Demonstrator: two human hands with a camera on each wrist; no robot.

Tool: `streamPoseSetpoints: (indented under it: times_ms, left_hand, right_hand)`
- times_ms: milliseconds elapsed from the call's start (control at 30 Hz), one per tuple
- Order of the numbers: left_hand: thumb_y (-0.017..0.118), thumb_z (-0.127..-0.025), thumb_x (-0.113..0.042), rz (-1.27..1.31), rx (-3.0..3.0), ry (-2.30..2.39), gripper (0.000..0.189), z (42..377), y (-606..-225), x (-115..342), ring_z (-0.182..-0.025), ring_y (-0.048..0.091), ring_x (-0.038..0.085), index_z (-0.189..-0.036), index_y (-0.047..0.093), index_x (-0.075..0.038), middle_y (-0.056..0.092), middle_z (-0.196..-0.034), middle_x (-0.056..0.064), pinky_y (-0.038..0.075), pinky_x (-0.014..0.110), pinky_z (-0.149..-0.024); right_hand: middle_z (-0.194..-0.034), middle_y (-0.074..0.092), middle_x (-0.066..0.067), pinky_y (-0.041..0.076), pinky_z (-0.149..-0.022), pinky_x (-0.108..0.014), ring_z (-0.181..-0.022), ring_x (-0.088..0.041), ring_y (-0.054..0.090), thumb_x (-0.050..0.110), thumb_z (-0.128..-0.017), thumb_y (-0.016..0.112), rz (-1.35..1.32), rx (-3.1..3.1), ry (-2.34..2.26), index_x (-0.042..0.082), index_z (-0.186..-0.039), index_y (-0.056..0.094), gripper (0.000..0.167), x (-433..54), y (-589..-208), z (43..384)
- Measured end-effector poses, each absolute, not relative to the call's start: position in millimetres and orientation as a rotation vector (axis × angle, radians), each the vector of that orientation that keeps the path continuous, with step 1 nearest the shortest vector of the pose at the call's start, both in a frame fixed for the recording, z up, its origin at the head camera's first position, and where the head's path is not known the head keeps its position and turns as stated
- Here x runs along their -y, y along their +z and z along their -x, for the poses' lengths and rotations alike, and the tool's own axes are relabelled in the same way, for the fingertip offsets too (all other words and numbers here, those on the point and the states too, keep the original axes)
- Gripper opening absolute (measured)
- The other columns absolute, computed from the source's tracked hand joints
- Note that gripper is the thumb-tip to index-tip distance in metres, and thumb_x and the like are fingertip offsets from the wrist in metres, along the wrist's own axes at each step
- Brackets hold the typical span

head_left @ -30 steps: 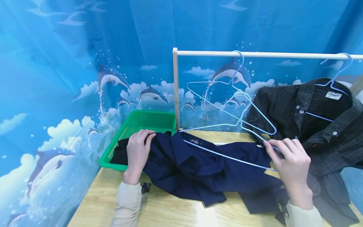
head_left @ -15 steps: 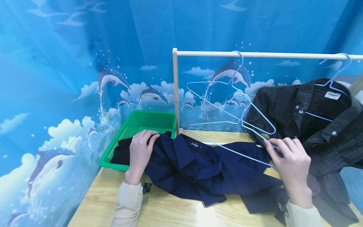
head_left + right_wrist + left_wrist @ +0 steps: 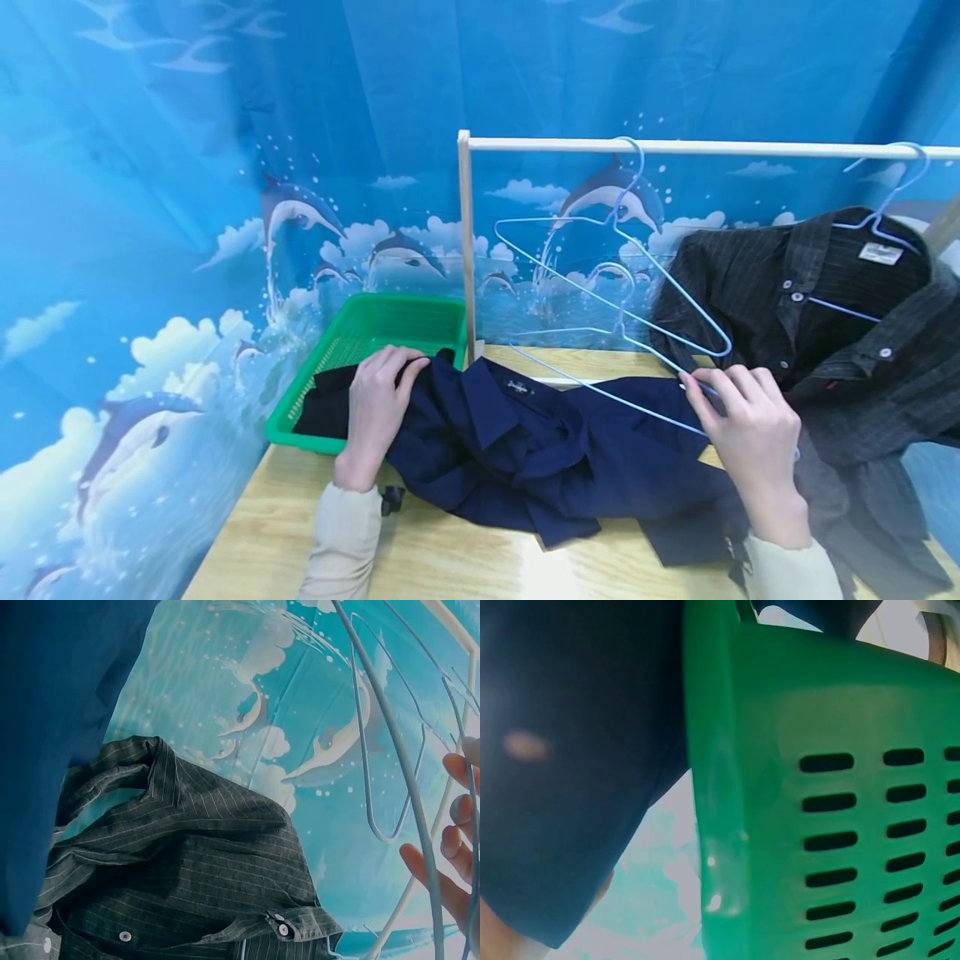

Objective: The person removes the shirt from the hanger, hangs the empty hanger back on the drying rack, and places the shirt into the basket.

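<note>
A navy collared shirt (image 3: 480, 467) lies spread on the table, its collar label facing up. My left hand (image 3: 377, 410) pinches the shirt at its left shoulder, beside the green basket. With thumb and fingers, my right hand (image 3: 753, 442) grips one end of a light blue wire hanger (image 3: 622, 317), whose other end slants over the shirt's collar with the hook up. Dark fabric (image 3: 570, 750) fills the left side of the left wrist view. In the right wrist view, the fingers (image 3: 450, 889) curl near the hanger wire (image 3: 405, 765).
The green basket (image 3: 341, 329) holds black cloth (image 3: 326, 404) at the left. Behind the shirt stands a rack with a white rail (image 3: 540, 144). An unused blue hanger (image 3: 558, 265) and a dark striped shirt (image 3: 735, 275) on another hanger hang from it.
The held hanger's far end has come out from the shirt's collar and shifted right, now above it. Its hook has swung left as my right hand moved slightly left. My left hand has moved slightly right.
</note>
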State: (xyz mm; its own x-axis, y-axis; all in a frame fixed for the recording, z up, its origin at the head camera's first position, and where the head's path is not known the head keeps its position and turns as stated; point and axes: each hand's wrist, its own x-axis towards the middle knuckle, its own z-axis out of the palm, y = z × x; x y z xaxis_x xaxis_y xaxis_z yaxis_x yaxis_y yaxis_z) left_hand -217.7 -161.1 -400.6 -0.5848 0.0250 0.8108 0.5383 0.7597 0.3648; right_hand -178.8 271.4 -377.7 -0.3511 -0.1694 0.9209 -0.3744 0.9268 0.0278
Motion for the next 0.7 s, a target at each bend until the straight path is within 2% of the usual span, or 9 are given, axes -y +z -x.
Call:
streamPoseSetpoints:
  times_ms: [367,700]
  left_hand:
    - [0.073,-0.095,-0.019,0.439,2.100,-0.746,0.008,217,-400,158,-0.083,0.068,0.025,-0.095,0.077,-0.012,0.070,-0.085,0.004,0.050,0.048,-0.097]
    - [0.074,-0.094,-0.017,0.446,2.101,-0.737,0.007,218,-400,158,-0.084,0.068,0.025,-0.095,0.077,-0.011,0.071,-0.086,0.004,0.050,0.048,-0.098]
  right_hand:
    - [-0.075,0.063,-0.015,0.045,-0.060,-0.049,-0.073,-0.039,0.054,0.042,-0.104,0.053,-0.444,1.949,0.237,0.001,-0.089,0.073,0.048,-260,-383,183]
    - [-0.073,0.062,-0.016,0.043,-0.064,-0.052,-0.068,-0.039,0.053,0.044,-0.104,0.051,-0.448,1.960,0.238,0.000,-0.089,0.073,0.052,-256,-386,184]
